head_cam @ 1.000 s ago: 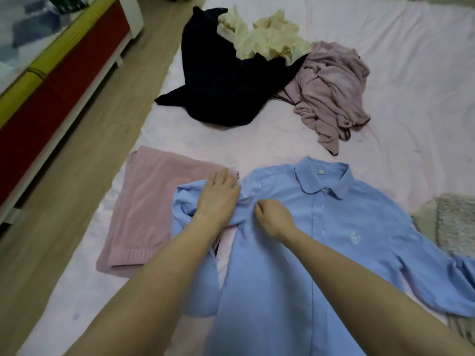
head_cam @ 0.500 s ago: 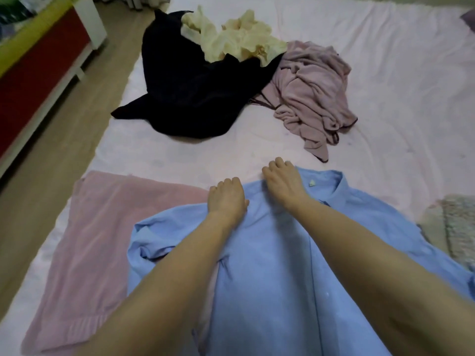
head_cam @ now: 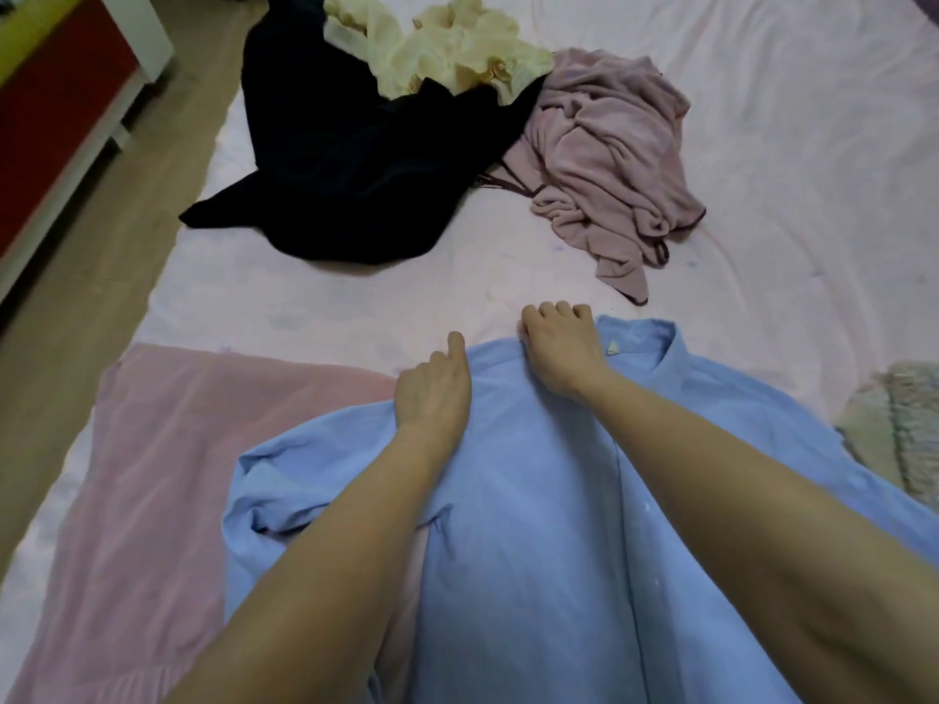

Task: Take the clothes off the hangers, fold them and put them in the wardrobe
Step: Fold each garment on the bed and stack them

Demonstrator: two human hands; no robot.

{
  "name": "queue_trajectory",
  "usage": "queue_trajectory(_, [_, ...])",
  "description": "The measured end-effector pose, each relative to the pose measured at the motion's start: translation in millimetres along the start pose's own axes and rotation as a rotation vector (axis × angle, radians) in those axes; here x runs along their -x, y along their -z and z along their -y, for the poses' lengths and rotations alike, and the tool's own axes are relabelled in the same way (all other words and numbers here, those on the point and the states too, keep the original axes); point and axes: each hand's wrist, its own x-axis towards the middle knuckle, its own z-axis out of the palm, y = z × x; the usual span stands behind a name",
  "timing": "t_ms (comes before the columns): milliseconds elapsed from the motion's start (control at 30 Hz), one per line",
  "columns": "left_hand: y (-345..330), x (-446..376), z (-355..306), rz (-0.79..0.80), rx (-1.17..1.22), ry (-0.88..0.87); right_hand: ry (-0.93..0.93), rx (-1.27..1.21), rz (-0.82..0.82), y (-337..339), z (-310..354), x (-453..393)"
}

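A light blue collared shirt (head_cam: 533,500) lies spread on the pink bedsheet (head_cam: 813,170), collar away from me. My left hand (head_cam: 432,393) sits on its left shoulder, fingers curled down into the fabric at the edge. At the left end of the collar, my right hand (head_cam: 559,348) curls its fingers over the shirt's top edge. The shirt's left sleeve (head_cam: 264,480) is bunched beside my left forearm. My forearms hide much of the shirt front. No hanger shows.
A folded pink garment (head_cam: 167,475) lies left of the shirt. Further up the bed are a black garment (head_cam: 345,160), a cream one (head_cam: 447,48) and a crumpled mauve one (head_cam: 609,160). A grey-green textile (head_cam: 894,429) sits at the right. Wooden floor (head_cam: 76,276) and a red cabinet (head_cam: 51,109) are left.
Both hands slid from the shirt's left chest up to its shoulder and collar edge. The view moved closer and to the right, and the sleeve bunched further.
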Motion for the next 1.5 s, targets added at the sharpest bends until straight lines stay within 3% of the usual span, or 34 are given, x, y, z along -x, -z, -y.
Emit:
queue_trajectory(100, [-1.1, -3.3, -4.8, -0.024, -0.022, 0.062, -0.139, -0.237, -0.229, 7.3, -13.8, 5.6])
queue_trajectory(167, [3.2, -7.8, -15.5, -0.053, -0.017, 0.018, -0.3, -0.307, -0.267, 21.0, -35.4, 15.2])
queue_trajectory(267, [10.3, -21.4, -43.8, -0.047, 0.135, -0.124, -0.5, -0.207, -0.14, 33.4, -76.1, 37.0])
queue_trajectory(367, [19.1, -40.7, -83.1, 0.065, 0.5, -0.104, -0.699, -0.299, 0.126, 30.5, -119.6, 52.4])
queue_trajectory(433, [18.6, -53.3, -101.3, 0.148, 0.608, -0.051, -0.705, -0.473, 0.337, 24.6, -139.2, 59.3])
queue_trajectory(500, [12.4, -65.7, -106.4, 0.178, 0.611, -0.021, -0.617, -0.58, 0.386, 20.8, -151.0, 64.3])
queue_trajectory(600, [3.6, -76.1, -100.1, 0.208, 0.778, -0.009, -0.534, -0.755, 0.272, 20.1, -155.5, 69.6])
queue_trajectory(700, [-0.4, -72.4, -103.7, 0.159, 1.029, 0.076, -0.499, -0.713, 0.118, 12.1, -153.5, 70.3])
queue_trajectory(833, [-8.8, -60.1, -118.5, -0.206, 0.939, 0.241, -0.543, -0.334, 0.076, -8.3, -139.3, 66.5])
queue_trajectory(900, [-13.2, -47.3, -118.6, -0.361, 0.845, 0.042, -0.555, -0.236, -0.061, -11.7, -129.5, 68.5])
queue_trajectory(967, [-27.2, -31.3, -113.9, -0.399, 0.61, -0.204, -0.524, -0.281, -0.269, -13.7, -120.4, 78.6])
queue_trajectory(1033, [-43.6, -15.9, -99.7, -0.259, 0.308, -0.283, -0.38, -0.325, -0.188, -20.4, -111.9, 96.4])
queue_trajectory(1100, [-51.8, -4.9, -87.1, -0.049, 0.043, -0.303, -0.263, -0.312, 0.122, -26.7, -109.7, 111.9])
queue_trajectory(1167, [-47.8, -3.3, -82.0, 0.036, 0.018, -0.315, -0.27, -0.317, 0.329, -25.9, -111.6, 109.4])
queue_trajectory(1233, [-34.5, -3.4, -86.7, 0.06, 0.098, -0.296, -0.337, -0.381, 0.314, -16.9, -106.7, 100.7])
queue_trajectory(1300, [-17.6, 10.7, -88.5, 0.053, 0.156, -0.289, -0.419, -0.459, 0.053, 2.5, -86.8, 107.7])
queue_trajectory(1367, [-10.3, 38.9, -88.6, 0.082, 0.154, -0.345, -0.432, -0.573, -0.089, 18.3, -60.5, 138.1])
queue_trajectory(1500, [-14.7, 131.4, -87.4, 0.307, 0.048, -0.539, -0.258, -0.599, 0.178, 29.2, -4.0, 242.0])
